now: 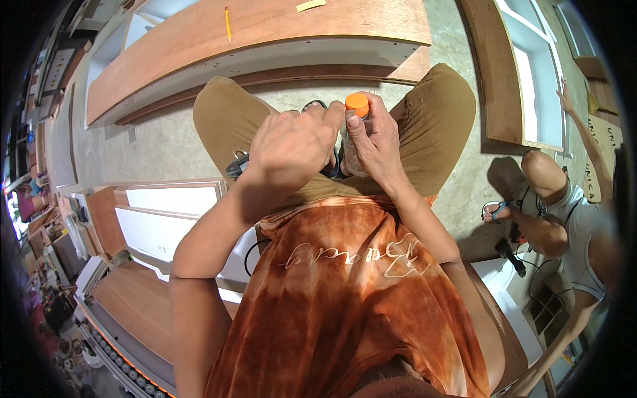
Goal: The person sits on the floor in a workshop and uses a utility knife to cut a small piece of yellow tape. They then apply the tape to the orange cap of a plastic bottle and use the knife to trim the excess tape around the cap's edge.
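My right hand (376, 137) is wrapped around a clear plastic bottle (352, 154) with an orange screw cap (357, 103), upright between my knees. My left hand (296, 144) is back-up, with its fingers curled and its fingertips close beside the cap. What lies under that palm is hidden. A dark object with a metal loop (238, 165) shows past the left wrist, over my thigh; I cannot tell whether the hand holds it. Below the hands, my sandalled feet are partly covered.
Before me lies a long wooden cabinet panel (278, 25) bearing a yellow pencil (228, 25) and a yellow paper slip (311, 5). White boards (154, 234) are stacked to the left. At right, a co-worker (580, 234) crouches near a cabinet frame (502, 74) and a power tool (510, 257).
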A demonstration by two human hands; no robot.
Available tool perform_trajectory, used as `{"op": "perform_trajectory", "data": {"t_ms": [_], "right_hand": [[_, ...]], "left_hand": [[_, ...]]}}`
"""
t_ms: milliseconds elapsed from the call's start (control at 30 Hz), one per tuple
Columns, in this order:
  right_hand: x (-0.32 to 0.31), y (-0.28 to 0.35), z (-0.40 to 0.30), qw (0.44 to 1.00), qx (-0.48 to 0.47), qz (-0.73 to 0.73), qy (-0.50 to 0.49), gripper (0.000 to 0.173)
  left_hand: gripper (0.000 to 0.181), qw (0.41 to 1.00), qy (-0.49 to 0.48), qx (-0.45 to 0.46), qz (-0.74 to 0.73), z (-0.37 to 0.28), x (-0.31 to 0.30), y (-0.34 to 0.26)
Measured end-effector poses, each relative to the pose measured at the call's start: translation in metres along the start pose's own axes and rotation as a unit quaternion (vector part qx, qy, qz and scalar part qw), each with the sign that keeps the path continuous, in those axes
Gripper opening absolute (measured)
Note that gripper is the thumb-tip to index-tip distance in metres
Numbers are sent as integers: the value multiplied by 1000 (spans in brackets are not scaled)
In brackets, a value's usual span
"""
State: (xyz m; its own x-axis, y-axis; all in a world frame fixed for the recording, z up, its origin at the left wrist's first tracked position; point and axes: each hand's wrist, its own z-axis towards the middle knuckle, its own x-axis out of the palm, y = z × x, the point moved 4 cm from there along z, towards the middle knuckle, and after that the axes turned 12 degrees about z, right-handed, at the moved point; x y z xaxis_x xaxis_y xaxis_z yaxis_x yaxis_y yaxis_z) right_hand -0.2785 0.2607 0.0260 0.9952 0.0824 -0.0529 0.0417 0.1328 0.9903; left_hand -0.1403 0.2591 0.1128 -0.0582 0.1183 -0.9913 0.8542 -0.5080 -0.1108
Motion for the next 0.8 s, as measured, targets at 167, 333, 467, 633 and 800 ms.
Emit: {"op": "perform_trajectory", "data": {"t_ms": [167,333,467,633,800], "right_hand": [[1,-7,-3,1000,9,1,-17,57],[3,-13,-5,998,6,44,-48,54],[4,-18,-7,995,27,83,-56,52],[5,-20,-6,994,17,88,-64,52],[5,-20,-6,994,13,79,-77,51]], "left_hand": [[22,990,-92,38,98,-8,4,-6],[24,997,-28,21,68,-1,-2,-8],[21,990,-73,24,121,-5,-4,-11],[16,982,-87,15,168,-3,-4,-12],[7,971,-128,7,202,-2,3,-13]]}}
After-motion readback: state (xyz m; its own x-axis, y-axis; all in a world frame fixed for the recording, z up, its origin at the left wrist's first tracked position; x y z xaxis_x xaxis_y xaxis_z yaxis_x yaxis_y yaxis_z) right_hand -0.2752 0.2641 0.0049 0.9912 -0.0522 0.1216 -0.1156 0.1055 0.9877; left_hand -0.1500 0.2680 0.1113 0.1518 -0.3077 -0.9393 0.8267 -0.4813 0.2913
